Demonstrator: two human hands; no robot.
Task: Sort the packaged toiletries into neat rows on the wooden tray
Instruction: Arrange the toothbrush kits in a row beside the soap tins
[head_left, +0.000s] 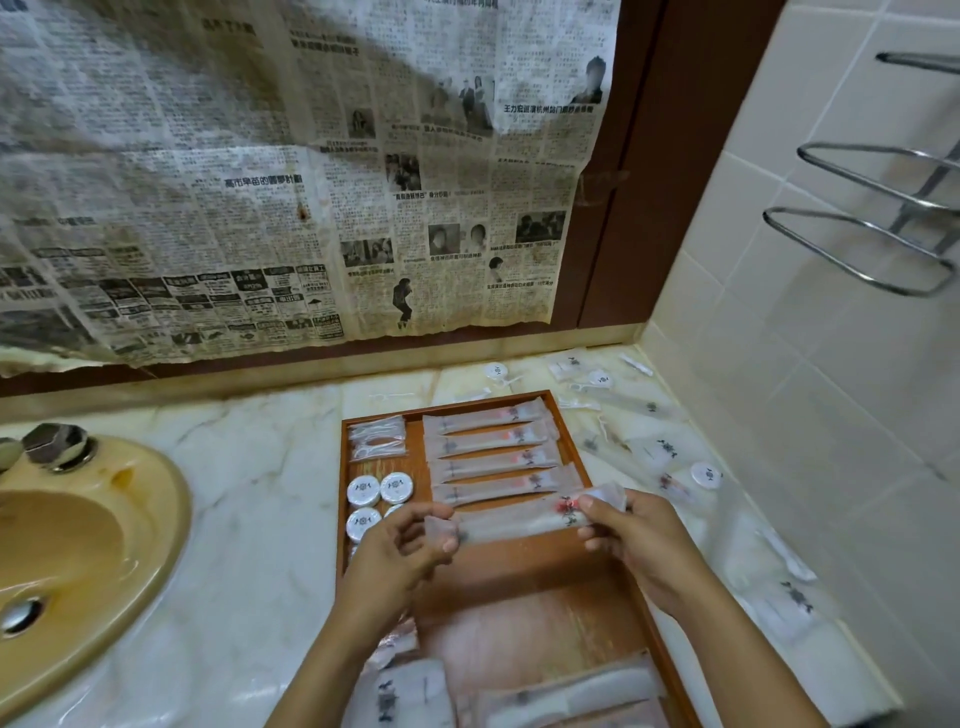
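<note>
Long packet (519, 519) pinched at each end by left hand (400, 545) and right hand (628, 530) (fifth in row). Next, I judge: lower it parallel on the wooden tray (519, 587).

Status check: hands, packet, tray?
Left hand and right hand pinch one long packet by its ends. Held over the wooden tray, below four rowed packets. Nothing blocking.

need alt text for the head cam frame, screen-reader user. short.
Two hands hold a long translucent packet by its ends, left hand and right hand, just above a wooden tray on a marble counter. Four similar packets lie in a row on the tray beside round white tins, and more packets are scattered on the counter to the right.
</note>
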